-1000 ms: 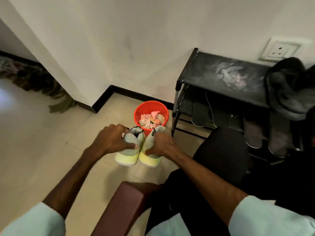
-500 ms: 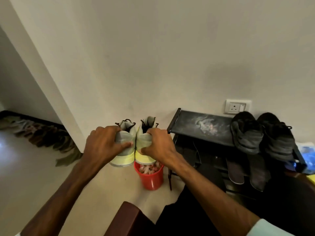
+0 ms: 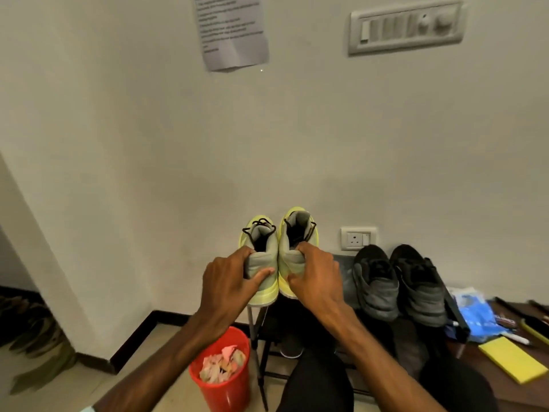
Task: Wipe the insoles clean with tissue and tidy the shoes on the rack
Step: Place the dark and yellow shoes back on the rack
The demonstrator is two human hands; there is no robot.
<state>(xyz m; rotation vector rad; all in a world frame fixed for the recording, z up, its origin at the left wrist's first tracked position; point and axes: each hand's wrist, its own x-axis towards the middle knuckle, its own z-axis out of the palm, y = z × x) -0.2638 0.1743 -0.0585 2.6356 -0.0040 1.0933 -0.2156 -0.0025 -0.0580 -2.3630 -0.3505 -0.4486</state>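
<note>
Plain wall (image 3: 148,129) fills most of the view, tiled floor (image 3: 59,391) at lower left. Black shoe rack (image 3: 346,275) stands against the wall, its lower shelves too dark to read. Wooden tabletop (image 3: 475,370) sits just right of the rack and carries a blue bag (image 3: 475,313), a yellow pad (image 3: 512,362) and some pens.

Pair of dark shoes (image 3: 375,281) sits on the rack's top shelf at the right end, side by side, toes toward the camera. Red bin (image 3: 225,391) stands on the floor just left of the rack leg, part full of crumpled tissues (image 3: 222,364) (pink and white).

Task pair: two yellow-green shoes held side by side, inner sides touching, heels toward the camera, at the left end of the rack's top. Cannot tell if the soles touch the shelf. Left shoe (image 3: 261,242) is in the left hand (image 3: 228,281), right shoe (image 3: 297,230) in the right hand (image 3: 318,278).

Left grip: closed round the heel, fingers curled over the collar into the opening, thumb laid flat across the back of the heel. Right grip: also closed, fingers hooked over the collar into the shoe, with the rest of the hand wrapped round the heel's outer side. Each grip holds one shoe only.

Small stuff: switch panel (image 3: 405,25) and a paper notice (image 3: 233,31) high on the wall, socket (image 3: 358,238) just above the rack.
</note>
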